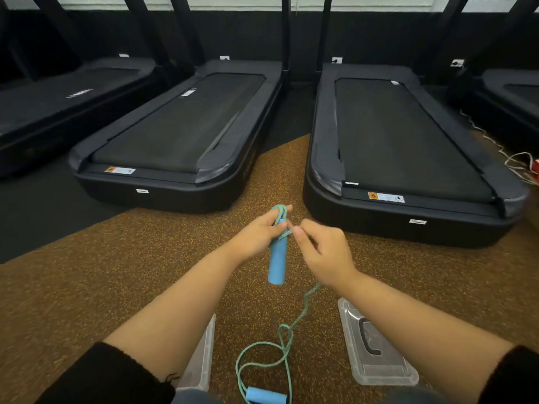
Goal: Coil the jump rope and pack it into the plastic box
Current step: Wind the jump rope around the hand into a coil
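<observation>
Head view: the person's left hand [259,231] is closed around the upper part of 1 blue foam handle [277,258], pressing a few turns of green cord [279,212] against its top. The right hand [323,252] pinches the cord between thumb and fingertips just beside the handle, apparently laying on another turn.

From the right hand the jump rope [287,339] drops to the speckled floor [116,272], loops loosely, and ends at the second handle [267,395], lying near the bottom edge. By this showing the coiling has barely begun: most of the rope is loose.

The clear plastic box [201,360] sits open under the left forearm, holding no rope that can be seen; its lid [376,354] lies apart under the right forearm. Packing is not yet started.

2 treadmills [180,126] ahead carry orange-and-white warning stickers [385,196], their writing too small to read.
</observation>
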